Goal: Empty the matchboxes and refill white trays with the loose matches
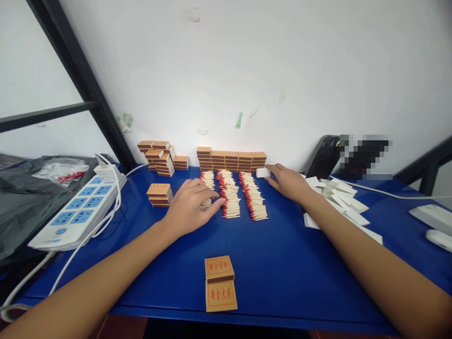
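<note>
Three rows of red-tipped matches (233,194) lie in the middle of a blue table (282,268). My left hand (190,207) rests on the left row, fingers curled and pinching at matches near the middle row. My right hand (287,181) reaches to the back right and grips a small white inner tray (263,172) beside the right row. Two matchboxes (219,282) with red print lie close to the table's front edge.
Stacks of matchboxes (231,160) line the wall, with more (160,157) to the left and a small stack (159,194) beside my left hand. White trays (339,197) pile up at the right. A power strip (79,209) lies left; a white mouse (439,239) right.
</note>
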`<state>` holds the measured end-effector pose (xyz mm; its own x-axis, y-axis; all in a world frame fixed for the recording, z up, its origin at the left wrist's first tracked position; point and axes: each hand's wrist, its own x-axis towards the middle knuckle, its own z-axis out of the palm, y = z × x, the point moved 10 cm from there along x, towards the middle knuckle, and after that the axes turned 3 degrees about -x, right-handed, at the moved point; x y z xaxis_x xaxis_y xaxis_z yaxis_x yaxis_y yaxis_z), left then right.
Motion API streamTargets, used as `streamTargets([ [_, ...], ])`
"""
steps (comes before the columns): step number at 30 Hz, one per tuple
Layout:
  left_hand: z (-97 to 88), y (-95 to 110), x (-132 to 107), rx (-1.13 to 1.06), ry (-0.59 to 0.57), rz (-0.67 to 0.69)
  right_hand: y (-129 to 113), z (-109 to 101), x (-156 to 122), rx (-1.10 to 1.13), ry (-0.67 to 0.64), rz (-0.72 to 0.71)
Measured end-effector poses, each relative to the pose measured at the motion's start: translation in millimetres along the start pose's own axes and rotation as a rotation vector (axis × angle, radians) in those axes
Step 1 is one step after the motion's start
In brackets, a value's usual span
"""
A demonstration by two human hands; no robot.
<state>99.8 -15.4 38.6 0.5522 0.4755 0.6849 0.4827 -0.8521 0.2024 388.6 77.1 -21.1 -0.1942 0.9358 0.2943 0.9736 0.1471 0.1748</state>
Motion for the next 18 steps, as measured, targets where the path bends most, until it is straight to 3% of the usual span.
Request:
streamTargets([
  [18, 0.7, 0.0, -0.4, 0.011, -0.003, 0.007, 11.4, 8.6, 2.0, 0.181, 0.005, 0.053],
])
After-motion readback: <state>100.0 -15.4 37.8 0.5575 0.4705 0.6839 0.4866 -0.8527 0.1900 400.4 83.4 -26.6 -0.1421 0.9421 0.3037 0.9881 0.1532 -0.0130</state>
